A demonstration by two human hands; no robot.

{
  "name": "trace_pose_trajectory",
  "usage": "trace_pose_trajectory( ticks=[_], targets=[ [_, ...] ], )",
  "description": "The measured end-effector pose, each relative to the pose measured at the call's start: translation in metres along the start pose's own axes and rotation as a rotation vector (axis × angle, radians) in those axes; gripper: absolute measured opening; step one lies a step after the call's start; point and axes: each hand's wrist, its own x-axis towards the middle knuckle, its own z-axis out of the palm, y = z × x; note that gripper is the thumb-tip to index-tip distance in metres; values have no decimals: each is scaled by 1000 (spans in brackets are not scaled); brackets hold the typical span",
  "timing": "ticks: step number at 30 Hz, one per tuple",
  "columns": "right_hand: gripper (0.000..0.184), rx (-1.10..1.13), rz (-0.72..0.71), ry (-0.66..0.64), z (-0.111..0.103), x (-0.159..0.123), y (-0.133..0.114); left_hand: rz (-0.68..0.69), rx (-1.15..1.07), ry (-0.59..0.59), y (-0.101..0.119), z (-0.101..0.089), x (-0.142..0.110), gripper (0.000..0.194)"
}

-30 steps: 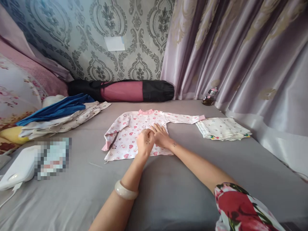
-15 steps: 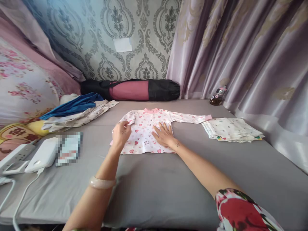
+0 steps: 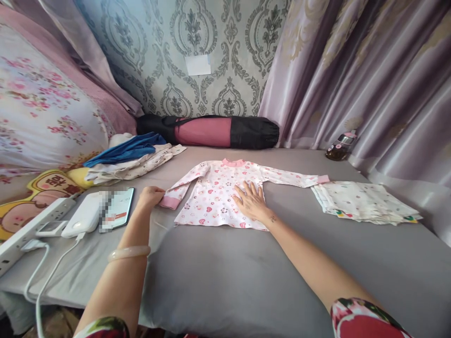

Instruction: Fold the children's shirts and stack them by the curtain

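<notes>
A small white long-sleeved shirt (image 3: 218, 195) with pink hearts and pink cuffs lies flat on the grey bed sheet (image 3: 229, 267). My left hand (image 3: 150, 196) is closed on the pink cuff of its left sleeve, pulled out to the left. My right hand (image 3: 251, 202) lies flat on the lower right part of the shirt, fingers spread. The other sleeve stretches right, its cuff touching a folded stack of white printed clothes (image 3: 362, 202).
A pile of unfolded clothes with a blue garment (image 3: 127, 157) lies at the left. A phone (image 3: 118, 209), a white power bank (image 3: 82, 220), a power strip and cables sit front left. A black and pink roll bag (image 3: 211, 131) lies along the wall. A small bottle (image 3: 340, 146) stands by the curtain.
My left hand has left the middle of the shirt, taken the left sleeve's cuff and drawn it out to the left. My right hand stayed flat on the shirt. The camera turned left.
</notes>
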Motion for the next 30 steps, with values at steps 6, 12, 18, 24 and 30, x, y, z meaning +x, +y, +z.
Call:
trace_pose_trajectory(
  ticks=[6, 12, 18, 24, 30],
  targets=[
    [65, 7, 1, 18, 3, 1, 1, -38, -64, -142, 33, 5, -22, 36],
    [64, -3, -4, 35, 5, 1, 1, 76, -136, -310, 73, 21, -43, 53],
    [66, 8, -3, 39, 3, -1, 1, 161, 36, -275, 95, 55, -48, 48],
    [66, 19, -4, 39, 3, -2, 1, 97, 37, -189, 95, 64, -41, 35],
    [66, 19, -9, 52, 5, -1, 3, 62, -150, -450, 88, 32, -28, 38]
  ],
)
